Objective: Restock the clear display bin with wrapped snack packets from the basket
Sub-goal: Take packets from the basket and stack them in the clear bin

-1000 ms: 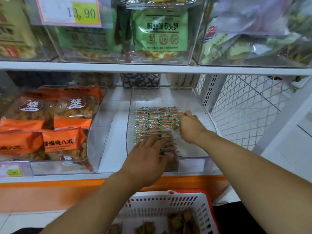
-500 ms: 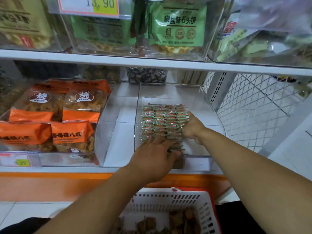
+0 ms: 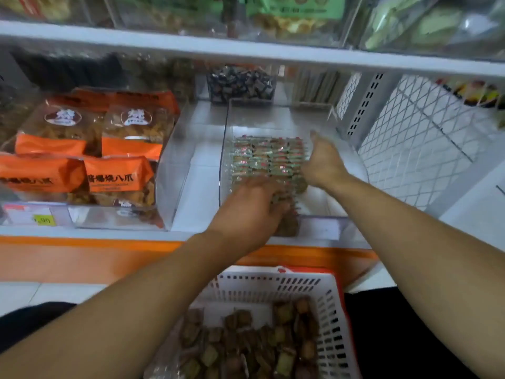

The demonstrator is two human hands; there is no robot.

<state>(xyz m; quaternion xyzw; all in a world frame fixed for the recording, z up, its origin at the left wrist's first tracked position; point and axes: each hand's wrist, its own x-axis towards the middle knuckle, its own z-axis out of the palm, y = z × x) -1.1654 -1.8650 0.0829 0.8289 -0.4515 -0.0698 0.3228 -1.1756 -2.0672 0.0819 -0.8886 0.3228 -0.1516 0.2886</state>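
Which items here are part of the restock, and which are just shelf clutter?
In the job: clear display bin, wrapped snack packets in it, white basket, left hand, right hand.

Not in it: orange snack bags, dark candies bin, wire mesh panel.

Both arms reach fwd, forearms bare. L hand (image 3: pixel 250 212) palm down, fingers curled at the tips. R hand (image 3: pixel 322 162) further out, thumb up, fingers hidden.
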